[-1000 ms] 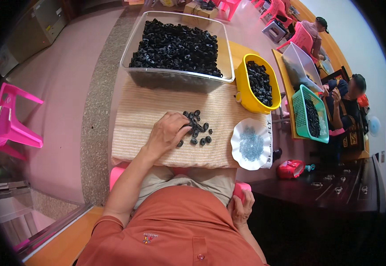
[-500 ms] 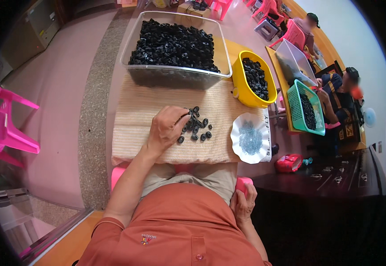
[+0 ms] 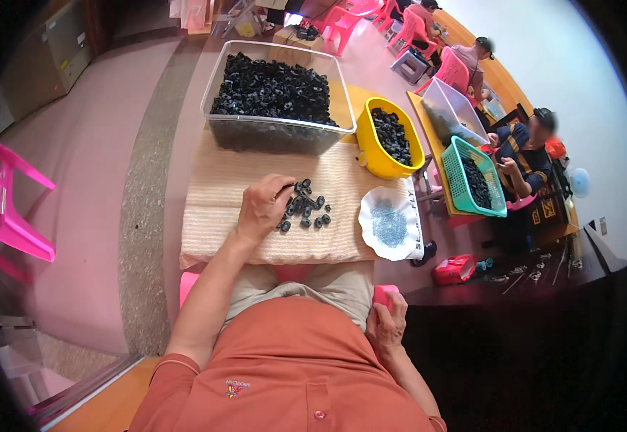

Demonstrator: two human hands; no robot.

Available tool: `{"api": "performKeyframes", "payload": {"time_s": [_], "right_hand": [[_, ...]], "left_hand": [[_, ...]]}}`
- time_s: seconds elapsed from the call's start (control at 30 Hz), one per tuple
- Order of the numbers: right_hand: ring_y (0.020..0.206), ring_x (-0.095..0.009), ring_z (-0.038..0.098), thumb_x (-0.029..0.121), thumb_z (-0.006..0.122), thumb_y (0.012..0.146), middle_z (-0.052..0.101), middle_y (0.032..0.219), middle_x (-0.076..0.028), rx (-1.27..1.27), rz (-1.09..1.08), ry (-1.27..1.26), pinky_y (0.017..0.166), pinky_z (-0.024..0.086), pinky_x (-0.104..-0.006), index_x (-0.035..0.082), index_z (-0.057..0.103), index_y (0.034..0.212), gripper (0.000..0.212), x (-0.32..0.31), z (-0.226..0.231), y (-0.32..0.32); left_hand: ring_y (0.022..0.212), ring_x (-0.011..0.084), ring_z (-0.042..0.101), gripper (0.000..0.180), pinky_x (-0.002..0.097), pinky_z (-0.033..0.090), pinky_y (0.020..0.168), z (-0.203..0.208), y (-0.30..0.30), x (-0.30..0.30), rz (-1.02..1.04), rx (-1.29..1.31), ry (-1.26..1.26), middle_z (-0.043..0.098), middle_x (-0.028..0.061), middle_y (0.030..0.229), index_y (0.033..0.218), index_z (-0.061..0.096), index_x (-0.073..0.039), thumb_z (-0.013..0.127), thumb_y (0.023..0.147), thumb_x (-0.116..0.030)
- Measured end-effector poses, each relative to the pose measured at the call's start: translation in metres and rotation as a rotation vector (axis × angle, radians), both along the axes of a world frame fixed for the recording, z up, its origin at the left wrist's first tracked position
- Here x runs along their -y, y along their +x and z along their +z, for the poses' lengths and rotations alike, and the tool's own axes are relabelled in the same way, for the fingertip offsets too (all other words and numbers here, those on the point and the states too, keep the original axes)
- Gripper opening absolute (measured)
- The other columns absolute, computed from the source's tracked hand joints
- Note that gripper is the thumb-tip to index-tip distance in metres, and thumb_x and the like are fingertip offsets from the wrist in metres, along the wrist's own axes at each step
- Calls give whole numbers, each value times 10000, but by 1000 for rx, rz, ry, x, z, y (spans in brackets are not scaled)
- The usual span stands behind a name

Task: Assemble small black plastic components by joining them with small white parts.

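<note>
My left hand (image 3: pixel 262 206) is over the cloth-covered table (image 3: pixel 216 223), its fingers pinched together at the left side of a loose pile of small black ring-like parts (image 3: pixel 304 205). Whatever lies between the fingertips is too small and hidden to make out. Down beside my right thigh, my right hand (image 3: pixel 387 324) has its fingers curled over the edge of a pink plastic seat (image 3: pixel 384 294). To the right of the pile stands a white scalloped dish (image 3: pixel 371 241) holding tiny bluish, glassy-looking pieces.
Behind the pile, a clear plastic bin (image 3: pixel 277 124) and a yellow tub (image 3: pixel 388 167) hold many black parts. A green basket (image 3: pixel 457 173) stands on a neighbouring table, where a co-worker (image 3: pixel 526 155) sits. A pink stool (image 3: pixel 11 216) is at left, a red bag (image 3: pixel 454 269) at right.
The whole view has shifted a little, so things sit slightly farther left and lower. My left hand stays pinched at the pile, and my right hand keeps its place on the seat.
</note>
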State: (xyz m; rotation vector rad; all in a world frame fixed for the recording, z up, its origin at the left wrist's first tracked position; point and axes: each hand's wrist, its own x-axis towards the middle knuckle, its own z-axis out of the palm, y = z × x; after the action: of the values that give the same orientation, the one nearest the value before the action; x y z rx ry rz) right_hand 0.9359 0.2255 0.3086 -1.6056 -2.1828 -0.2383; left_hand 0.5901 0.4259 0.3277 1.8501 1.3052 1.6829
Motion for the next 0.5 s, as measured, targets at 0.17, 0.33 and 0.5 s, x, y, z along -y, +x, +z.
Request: {"api": "performKeyframes", "payload": {"time_s": [0.17,0.33,0.5], "right_hand": [[1176,-425,522,-3,711,753,530,1239,-192,4,12,-3,949,497,-471,43,663,904,165,0,2,-2],[1185,-412,507,22,693,758,526,1235,-193,9,8,8,984,478,-460,45,663,903,150,1,-2,0],[1178,-410,513,25,693,759,533,1235,-188,11,5,26,982,479,-456,47,660,902,149,0,-2,2]], "left_hand": [[854,346,694,149,417,552,731,-1,2,2,-34,-26,-62,699,168,927,988,705,-25,681,841,-36],[843,328,677,155,413,539,731,-5,8,3,-49,-51,-12,686,146,903,981,710,-31,696,827,-25],[838,334,675,154,416,538,727,-6,12,3,-61,-50,-9,681,150,895,971,706,-21,701,818,-13]]}}
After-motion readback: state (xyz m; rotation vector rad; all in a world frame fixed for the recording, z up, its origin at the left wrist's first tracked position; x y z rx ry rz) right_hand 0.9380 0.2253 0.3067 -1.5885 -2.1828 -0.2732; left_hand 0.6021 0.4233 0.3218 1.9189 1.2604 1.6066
